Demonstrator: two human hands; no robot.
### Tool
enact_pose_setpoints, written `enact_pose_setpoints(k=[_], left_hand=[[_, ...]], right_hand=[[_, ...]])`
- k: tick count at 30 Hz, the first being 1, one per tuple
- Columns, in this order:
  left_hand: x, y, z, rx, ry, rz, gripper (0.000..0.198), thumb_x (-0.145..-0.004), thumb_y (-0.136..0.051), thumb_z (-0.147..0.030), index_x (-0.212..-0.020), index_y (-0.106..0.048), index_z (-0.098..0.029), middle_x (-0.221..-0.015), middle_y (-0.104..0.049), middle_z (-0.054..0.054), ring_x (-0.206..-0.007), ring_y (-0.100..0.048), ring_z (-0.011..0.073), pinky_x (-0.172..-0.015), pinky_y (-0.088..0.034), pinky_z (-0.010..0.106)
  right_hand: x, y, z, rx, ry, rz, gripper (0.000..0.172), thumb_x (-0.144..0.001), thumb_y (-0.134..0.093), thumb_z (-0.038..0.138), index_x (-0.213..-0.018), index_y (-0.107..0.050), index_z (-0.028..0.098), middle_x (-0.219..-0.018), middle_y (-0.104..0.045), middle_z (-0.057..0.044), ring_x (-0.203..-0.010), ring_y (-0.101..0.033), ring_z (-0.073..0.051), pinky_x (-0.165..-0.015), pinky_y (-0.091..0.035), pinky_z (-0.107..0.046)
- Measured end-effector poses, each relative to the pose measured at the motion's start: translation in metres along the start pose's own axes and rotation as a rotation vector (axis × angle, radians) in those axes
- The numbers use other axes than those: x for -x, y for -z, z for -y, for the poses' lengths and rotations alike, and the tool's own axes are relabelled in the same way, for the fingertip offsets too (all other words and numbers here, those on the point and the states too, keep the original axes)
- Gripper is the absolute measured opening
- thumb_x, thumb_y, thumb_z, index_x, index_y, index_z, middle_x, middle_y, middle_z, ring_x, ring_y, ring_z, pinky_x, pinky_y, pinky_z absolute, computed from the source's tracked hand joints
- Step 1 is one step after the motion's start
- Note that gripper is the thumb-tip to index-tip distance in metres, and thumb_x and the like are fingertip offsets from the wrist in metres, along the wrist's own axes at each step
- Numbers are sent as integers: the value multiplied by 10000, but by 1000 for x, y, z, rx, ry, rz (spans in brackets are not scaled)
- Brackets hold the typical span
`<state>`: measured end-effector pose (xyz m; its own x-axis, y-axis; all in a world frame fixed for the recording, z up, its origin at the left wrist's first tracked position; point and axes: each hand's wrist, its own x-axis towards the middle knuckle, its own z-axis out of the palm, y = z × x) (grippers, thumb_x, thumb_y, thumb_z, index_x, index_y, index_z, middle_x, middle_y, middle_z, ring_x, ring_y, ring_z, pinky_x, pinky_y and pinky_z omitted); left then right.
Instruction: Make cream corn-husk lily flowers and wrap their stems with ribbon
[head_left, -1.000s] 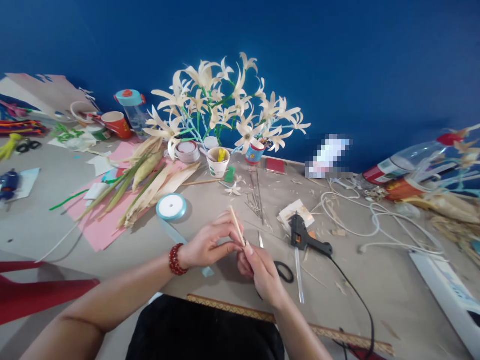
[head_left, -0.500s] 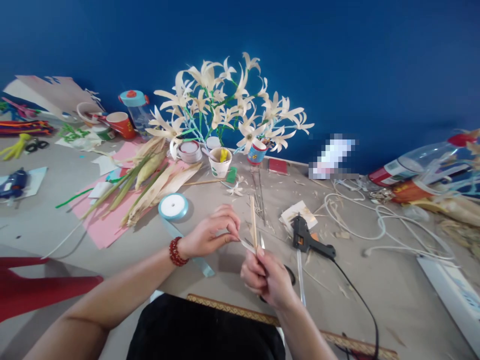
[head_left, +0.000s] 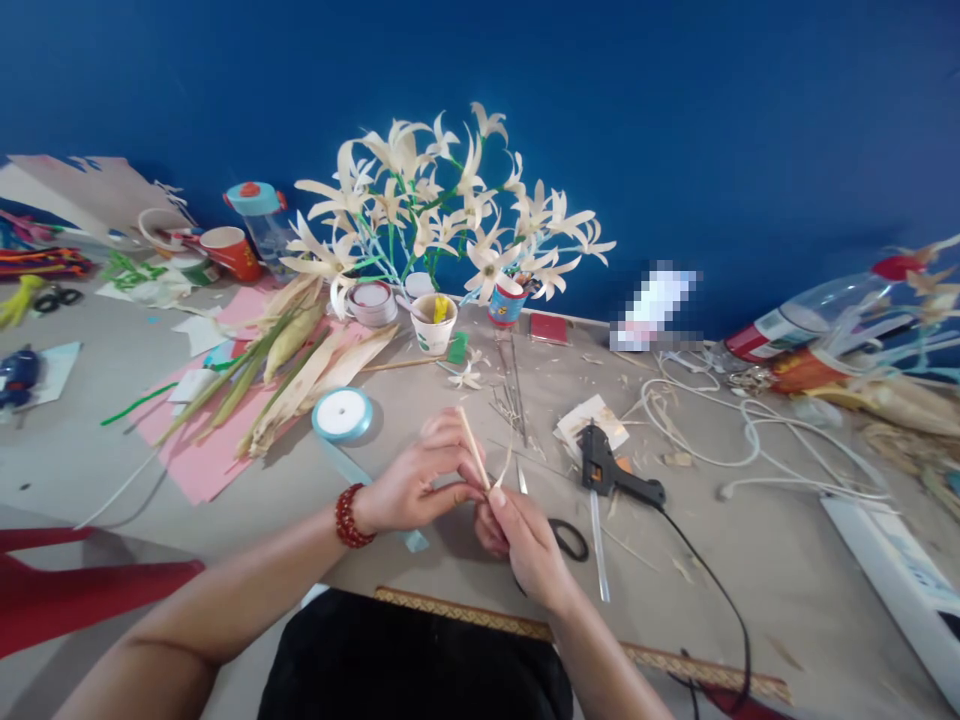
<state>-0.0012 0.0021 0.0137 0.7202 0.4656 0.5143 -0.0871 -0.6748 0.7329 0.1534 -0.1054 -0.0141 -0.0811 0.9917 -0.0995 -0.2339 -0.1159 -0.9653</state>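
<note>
My right hand (head_left: 521, 540) is closed, thumb and finger pinching the lower ends of pale corn-husk strips. One straight, narrow husk strip (head_left: 473, 448) stands up at a tilt, and a thinner curved husk strip (head_left: 508, 458) bends off beside it. My left hand (head_left: 435, 475) is closed too, its fingertips meeting at the base of the strips against my right hand; exactly which strip they pinch is partly hidden. Black-handled scissors (head_left: 570, 540) lie by my right hand. Left of my hands is a spool of light blue ribbon (head_left: 342, 413), its loose end running under my left wrist.
Husk flowers (head_left: 405, 200) stand in cups at the back. Corn husks (head_left: 292, 390) lie on pink paper (head_left: 191, 465) at left. A black glue gun (head_left: 600, 460) with its cord sits at right, near a white cable (head_left: 757, 440) and a power strip (head_left: 885, 570).
My left hand has come right and down to meet my right hand. The straight strip now leans left, and the curved strip rises beside it. The view has shifted slightly.
</note>
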Motion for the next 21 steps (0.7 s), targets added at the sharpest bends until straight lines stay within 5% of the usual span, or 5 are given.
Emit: enact_pose_setpoints(k=[13, 15, 17, 19, 21], left_hand=[[-4, 10, 19, 164, 96, 18, 190, -887, -643, -299, -756, -666, -163, -872, -618, 58, -913, -577, 178, -1070, -331, 440], [-2, 8, 22, 270, 153, -23, 190, -868, -670, -303, -752, -661, -153, -846, -611, 57, -888, -575, 177, -973, -410, 387], [2, 6, 24, 436, 252, -104, 182, -853, -690, -302, -768, -644, -147, -808, -599, 41, -825, -571, 159, -842, -455, 320], [6, 3, 25, 617, 378, -197, 167, -851, -692, -296, -814, -629, -146, -784, -595, 21, -755, -559, 131, -744, -452, 271], [9, 0, 25, 758, 484, -252, 155, -855, -686, -285, -861, -623, -144, -774, -608, 15, -728, -559, 118, -713, -442, 249]], right_hand=[[6, 28, 14, -703, -256, 352, 611, -833, -573, 641, -512, -240, 243, -357, -157, 133, -319, -57, -35, -294, -120, -151], [3, 31, 19, -642, -195, 190, 575, -831, -593, 626, -514, -326, 228, -381, -201, 123, -338, -94, -40, -310, -139, -152], [-3, 30, 24, -523, -50, -139, 470, -856, -604, 572, -598, -475, 201, -439, -313, 99, -371, -169, -48, -347, -182, -155], [-7, 29, 29, -389, 124, -451, 322, -885, -603, 493, -777, -588, 190, -522, -426, 73, -409, -273, -58, -395, -256, -165], [-9, 30, 31, -227, 228, -608, 258, -896, -598, 436, -980, -624, 194, -610, -519, 48, -463, -389, -78, -450, -339, -189]])
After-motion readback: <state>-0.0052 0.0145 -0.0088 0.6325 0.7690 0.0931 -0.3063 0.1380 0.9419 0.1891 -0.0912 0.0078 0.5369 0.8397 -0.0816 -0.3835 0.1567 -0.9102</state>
